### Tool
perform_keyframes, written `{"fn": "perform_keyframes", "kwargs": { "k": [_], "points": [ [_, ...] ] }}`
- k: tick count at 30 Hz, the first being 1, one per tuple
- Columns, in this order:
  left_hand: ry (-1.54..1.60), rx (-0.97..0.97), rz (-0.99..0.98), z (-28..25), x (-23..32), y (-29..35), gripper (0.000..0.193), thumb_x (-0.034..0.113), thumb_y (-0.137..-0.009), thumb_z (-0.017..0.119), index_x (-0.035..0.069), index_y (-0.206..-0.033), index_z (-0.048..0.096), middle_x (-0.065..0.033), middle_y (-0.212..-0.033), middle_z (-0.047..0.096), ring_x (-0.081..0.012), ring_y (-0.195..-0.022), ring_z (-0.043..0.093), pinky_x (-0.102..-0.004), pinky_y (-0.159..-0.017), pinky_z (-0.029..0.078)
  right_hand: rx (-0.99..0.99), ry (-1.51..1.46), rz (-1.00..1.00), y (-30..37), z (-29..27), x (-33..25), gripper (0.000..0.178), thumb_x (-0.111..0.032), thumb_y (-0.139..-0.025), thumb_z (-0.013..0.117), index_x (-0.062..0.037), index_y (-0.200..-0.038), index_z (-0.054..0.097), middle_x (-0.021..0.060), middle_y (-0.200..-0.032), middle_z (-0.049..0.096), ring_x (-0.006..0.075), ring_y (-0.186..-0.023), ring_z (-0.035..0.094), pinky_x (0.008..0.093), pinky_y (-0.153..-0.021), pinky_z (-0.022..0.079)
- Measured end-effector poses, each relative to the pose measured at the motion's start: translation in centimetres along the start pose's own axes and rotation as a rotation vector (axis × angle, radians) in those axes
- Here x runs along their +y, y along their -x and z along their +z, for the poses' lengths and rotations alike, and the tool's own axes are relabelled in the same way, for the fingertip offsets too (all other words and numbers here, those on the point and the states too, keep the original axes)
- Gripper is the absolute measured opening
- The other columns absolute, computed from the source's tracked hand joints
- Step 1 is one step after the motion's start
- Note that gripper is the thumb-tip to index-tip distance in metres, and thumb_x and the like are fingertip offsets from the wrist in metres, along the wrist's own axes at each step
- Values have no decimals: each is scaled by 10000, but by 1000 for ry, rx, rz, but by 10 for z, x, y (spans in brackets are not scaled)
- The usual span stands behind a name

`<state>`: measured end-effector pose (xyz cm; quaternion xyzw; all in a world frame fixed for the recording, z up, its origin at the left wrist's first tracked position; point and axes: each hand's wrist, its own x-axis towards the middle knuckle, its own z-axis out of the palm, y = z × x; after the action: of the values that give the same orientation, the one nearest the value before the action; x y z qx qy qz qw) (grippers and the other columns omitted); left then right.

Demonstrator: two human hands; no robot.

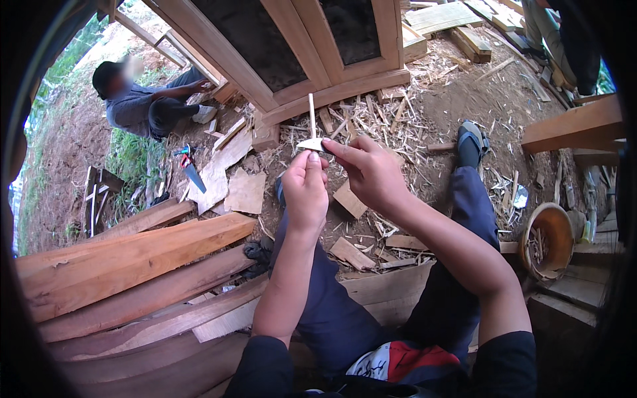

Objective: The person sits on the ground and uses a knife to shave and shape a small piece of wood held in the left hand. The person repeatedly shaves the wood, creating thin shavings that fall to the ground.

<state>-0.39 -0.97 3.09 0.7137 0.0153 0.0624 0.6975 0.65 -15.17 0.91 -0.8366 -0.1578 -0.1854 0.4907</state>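
In front of me my left hand (306, 189) is closed, thumb upward, pinching the lower end of a thin pale wooden stick (312, 116) that points away from me. My right hand (371, 169) grips a small knife by its dark handle, mostly hidden in the fingers. Its short pale blade (309, 143) lies across the stick, just above my left thumb. Both hands are close together over wood shavings (358, 126) on the ground.
A panelled wooden door or cabinet (338, 86) stands ahead. Thick beams (139, 262) lie at left, with a handsaw (192, 174) beyond. A bucket (547, 242) of scraps is at right. One person (142, 106) sits at far left; another (547, 33) is at far right.
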Motion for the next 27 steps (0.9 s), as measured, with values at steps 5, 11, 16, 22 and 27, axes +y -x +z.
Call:
{"fn": "perform_keyframes", "kwargs": {
  "k": [5, 11, 16, 22, 27],
  "points": [
    [-28, -179, -105, 30, 5, 40, 279, 144, -1028, 507, -36, -1216, 609, 18, -816, 585, -6, -589, 463, -149, -525, 388, 279, 47, 258, -51, -29, 67, 360, -46, -957, 562, -162, -1287, 647, 110, -879, 681, 154, -689, 582, 334, -637, 477],
    [133, 67, -237, -14, 2, 11, 293, 215, -1045, 472, -1, -1206, 590, 15, -804, 580, -18, -546, 457, -167, -461, 352, -50, -295, 289, -22, -39, 9, 343, -86, -932, 607, -131, -1270, 643, 164, -967, 689, 255, -797, 667, 354, -726, 513],
    [149, 30, -237, -7, 4, 17, 275, 233, -1030, 507, 30, -1197, 586, 8, -824, 584, -20, -536, 453, -167, -443, 330, -156, -298, 127, 2, -21, 2, 313, -113, -904, 622, -81, -1214, 644, 165, -1070, 684, 323, -987, 663, 406, -856, 521],
    [22, 29, -171, 2, 4, 17, 222, 159, -997, 563, 31, -1178, 581, 22, -870, 581, -8, -612, 470, -162, -513, 382, -158, -354, 46, 0, -25, 2, 373, -164, -864, 640, -95, -1231, 630, 176, -1091, 661, 350, -1020, 642, 428, -884, 508],
    [-6, -10, -93, -1, -2, 14, 242, 137, -996, 560, 14, -1204, 568, 25, -881, 578, -20, -654, 488, -173, -559, 414, -247, -181, 50, 5, -35, -3, 365, -185, -868, 638, -146, -1231, 632, 163, -1020, 642, 363, -968, 641, 443, -835, 519]
  ]
}}
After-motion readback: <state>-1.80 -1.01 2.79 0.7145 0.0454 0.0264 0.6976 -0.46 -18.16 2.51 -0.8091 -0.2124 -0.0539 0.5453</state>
